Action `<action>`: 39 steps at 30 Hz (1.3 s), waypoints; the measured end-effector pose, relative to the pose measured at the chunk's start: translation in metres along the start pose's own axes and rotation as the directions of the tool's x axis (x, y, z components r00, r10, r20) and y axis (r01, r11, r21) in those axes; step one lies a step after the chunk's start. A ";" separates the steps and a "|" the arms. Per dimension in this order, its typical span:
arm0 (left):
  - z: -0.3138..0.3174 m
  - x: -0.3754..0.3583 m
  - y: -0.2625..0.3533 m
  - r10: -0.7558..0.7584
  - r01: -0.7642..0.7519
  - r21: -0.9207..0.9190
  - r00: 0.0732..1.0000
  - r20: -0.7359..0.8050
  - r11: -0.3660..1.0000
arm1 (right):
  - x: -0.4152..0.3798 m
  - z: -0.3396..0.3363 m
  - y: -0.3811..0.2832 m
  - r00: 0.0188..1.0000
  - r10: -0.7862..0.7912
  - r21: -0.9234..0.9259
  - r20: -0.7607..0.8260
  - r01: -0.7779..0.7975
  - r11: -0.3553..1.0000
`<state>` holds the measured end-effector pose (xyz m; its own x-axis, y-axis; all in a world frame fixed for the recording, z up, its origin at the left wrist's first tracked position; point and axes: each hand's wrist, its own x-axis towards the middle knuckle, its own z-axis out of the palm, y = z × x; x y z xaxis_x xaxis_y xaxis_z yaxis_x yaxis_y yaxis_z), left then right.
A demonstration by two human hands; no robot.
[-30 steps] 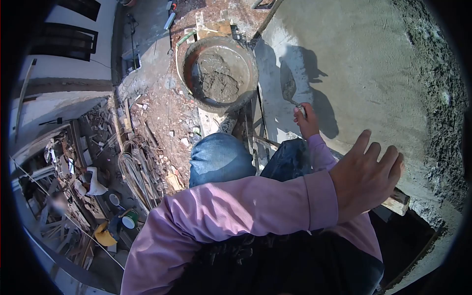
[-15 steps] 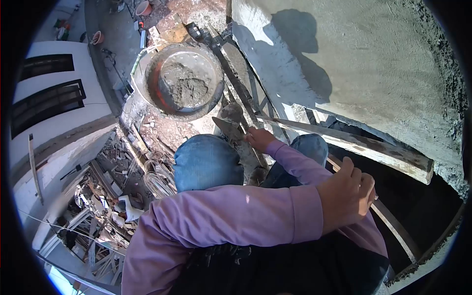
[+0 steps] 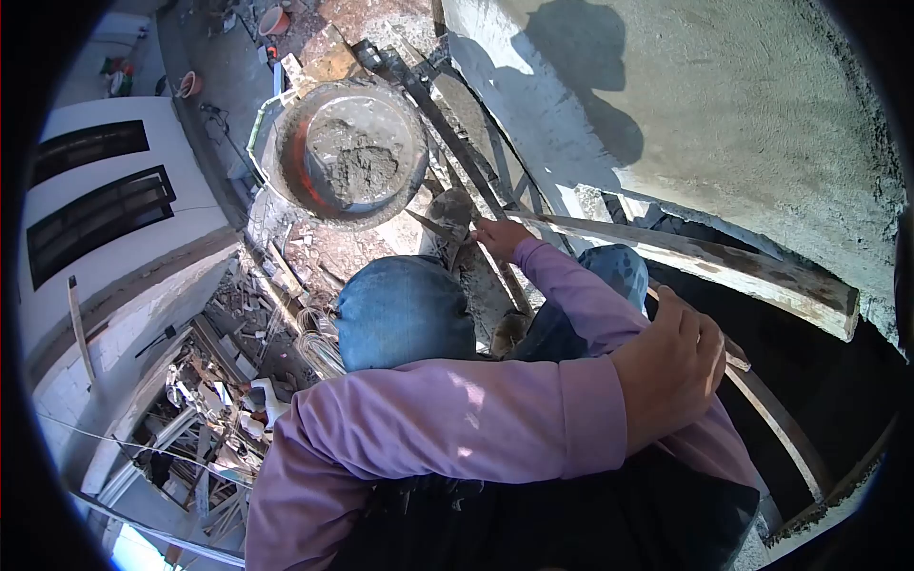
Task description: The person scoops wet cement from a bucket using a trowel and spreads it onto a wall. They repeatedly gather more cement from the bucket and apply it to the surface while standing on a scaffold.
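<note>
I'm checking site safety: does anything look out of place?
Yes: at lower left, debris lies in a jumbled heap, loose pieces pointing every way. The mortar sits inside its bucket.

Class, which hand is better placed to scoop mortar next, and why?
Probably the right: the right hand holds the trowel near the bucket of mortar, whereas the left hand is farther away.
</note>
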<state>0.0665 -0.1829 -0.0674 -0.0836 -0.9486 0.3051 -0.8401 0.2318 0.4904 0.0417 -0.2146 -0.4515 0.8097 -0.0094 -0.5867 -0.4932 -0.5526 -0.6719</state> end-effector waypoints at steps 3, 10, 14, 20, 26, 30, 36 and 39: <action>0.002 -0.006 0.007 -0.052 0.053 -0.008 0.997 0.057 0.999 | -0.001 -0.012 0.042 0.998 -0.058 0.071 0.003 0.058 0.996; -0.010 -0.008 0.007 -0.043 0.040 0.025 0.989 0.143 0.999 | -0.006 -0.043 0.099 0.883 0.406 0.394 -0.238 -0.295 0.871; -0.011 -0.006 0.022 0.003 -0.002 -0.014 0.994 0.106 1.000 | -0.008 -0.047 0.023 0.954 0.225 0.328 0.196 -0.280 0.902; -0.015 -0.007 0.006 -0.060 0.032 0.144 0.979 0.192 0.989 | 0.010 -0.034 0.136 0.948 0.316 0.203 -0.042 -0.301 0.932; -0.023 -0.015 0.009 -0.128 0.106 0.107 0.965 0.230 0.989 | 0.009 -0.038 0.075 0.974 0.215 0.472 0.069 -0.222 0.853; -0.023 -0.020 0.000 -0.115 0.077 0.149 0.956 0.269 0.986 | 0.022 0.000 0.087 0.985 0.169 0.427 -0.015 -0.147 0.892; -0.028 -0.022 0.000 -0.179 0.142 0.150 0.947 0.266 0.978 | 0.016 0.003 0.116 0.980 0.033 0.089 -0.195 -0.015 0.996; -0.027 -0.020 0.001 -0.143 0.099 0.168 0.951 0.274 0.981 | 0.013 0.003 0.093 0.982 -0.043 0.009 -0.183 0.045 0.999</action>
<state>0.0817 -0.1580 -0.0505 -0.1066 -0.9943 -0.0035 -0.9225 0.0976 0.3735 0.0058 -0.2640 -0.5231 0.8747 -0.1384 -0.4645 -0.4588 -0.5450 -0.7017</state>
